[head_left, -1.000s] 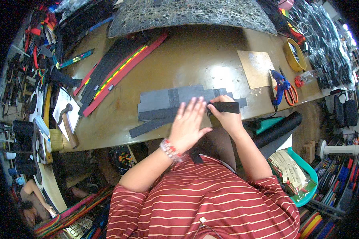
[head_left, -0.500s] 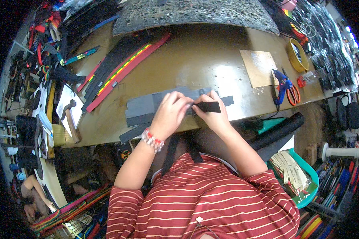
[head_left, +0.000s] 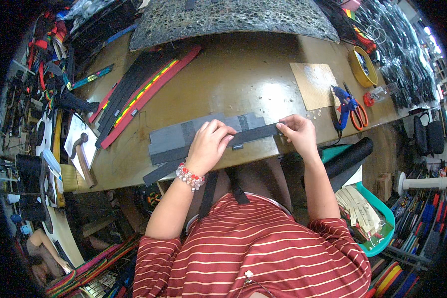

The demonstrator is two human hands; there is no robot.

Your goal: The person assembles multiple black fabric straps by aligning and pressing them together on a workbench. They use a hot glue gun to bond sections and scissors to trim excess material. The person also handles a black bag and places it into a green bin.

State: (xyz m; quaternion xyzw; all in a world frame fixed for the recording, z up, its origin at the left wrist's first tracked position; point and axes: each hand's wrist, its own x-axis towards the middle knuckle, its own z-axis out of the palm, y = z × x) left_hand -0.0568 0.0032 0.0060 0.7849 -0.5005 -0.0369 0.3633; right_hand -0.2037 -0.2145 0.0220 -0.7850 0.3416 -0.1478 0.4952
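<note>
- Your left hand [head_left: 209,144] lies flat at centre frame, fingers loosely spread and slightly curled, pressing on the grey panel [head_left: 184,139] and the near end of a black strap [head_left: 256,135].
- Your right hand [head_left: 297,133], just right of centre, is closed in a pinch, thumb and fingertips gripping the far end of that strap, which runs taut between both hands.
- The grey panel rests along the near edge of the brown workbench [head_left: 243,84], with dark strips crossing it.
- Toward the right edge lie a blue glue gun [head_left: 343,99] and orange-handled scissors [head_left: 358,114] beside a cardboard sheet [head_left: 315,85].
- At left, a hammer [head_left: 82,158] lies on white paper; red and black webbing strips [head_left: 144,94] fan across the upper left.
</note>
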